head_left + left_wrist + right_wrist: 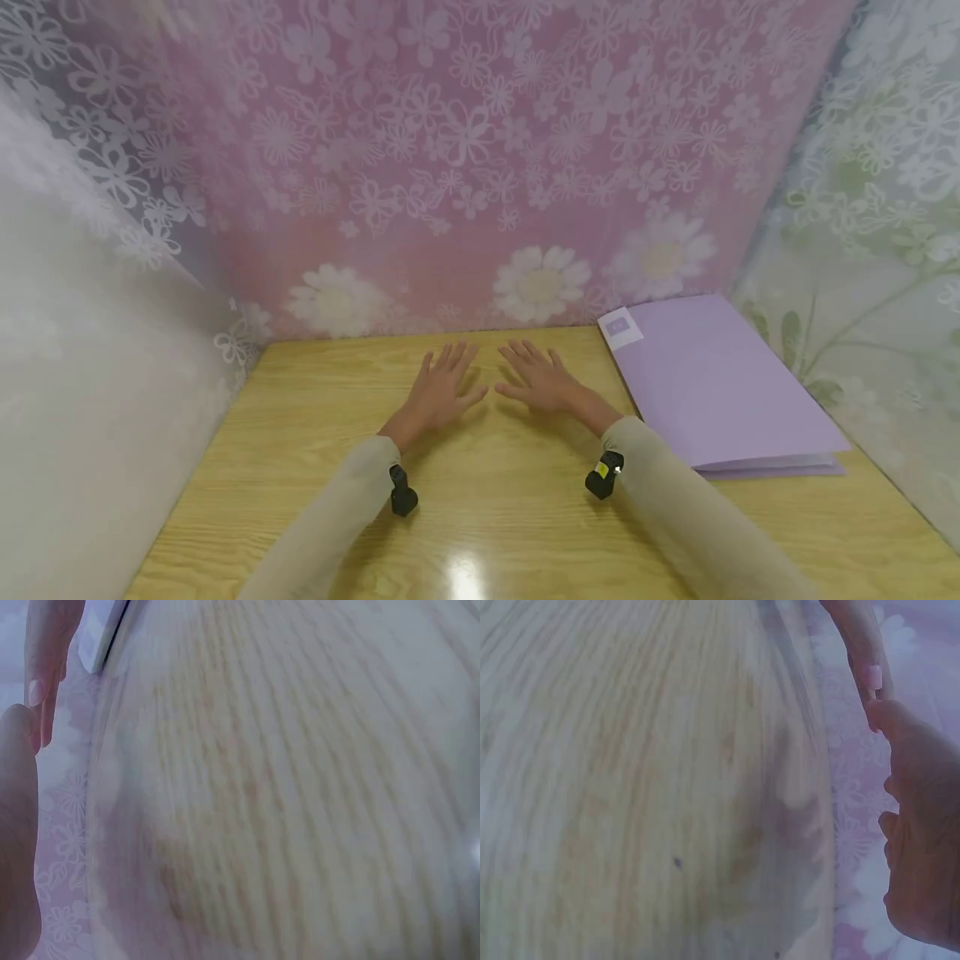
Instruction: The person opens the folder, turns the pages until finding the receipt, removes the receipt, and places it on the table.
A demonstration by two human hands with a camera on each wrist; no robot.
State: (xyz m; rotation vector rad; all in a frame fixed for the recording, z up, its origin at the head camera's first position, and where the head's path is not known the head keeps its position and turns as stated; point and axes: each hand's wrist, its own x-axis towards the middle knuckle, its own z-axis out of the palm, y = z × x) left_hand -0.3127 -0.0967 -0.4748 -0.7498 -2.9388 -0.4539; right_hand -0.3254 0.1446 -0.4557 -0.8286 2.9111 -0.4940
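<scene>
Both hands hover palm down over the wooden table, holding nothing. The left hand point(437, 392) has its fingers spread and pointing toward the back, its thumb toward the other hand. Facing it, the right hand point(542, 382) is spread the same way, with a small gap between the two thumbs in the head view. In the left wrist view the left hand point(16, 840) shows along the left edge, the right hand point(51, 660) beyond it. The right wrist view has the right hand point(930, 832) at the right, above its shadow on the wood. A purple folder point(738, 379) lies right of the right hand.
The wooden table point(495, 517) meets a pink flowered curtain point(465, 167) at its back edge. Pale flowered fabric hangs at the left point(90, 350) and right point(885, 275). A white label point(632, 335) marks the folder's back left corner, and its front edge stands slightly open.
</scene>
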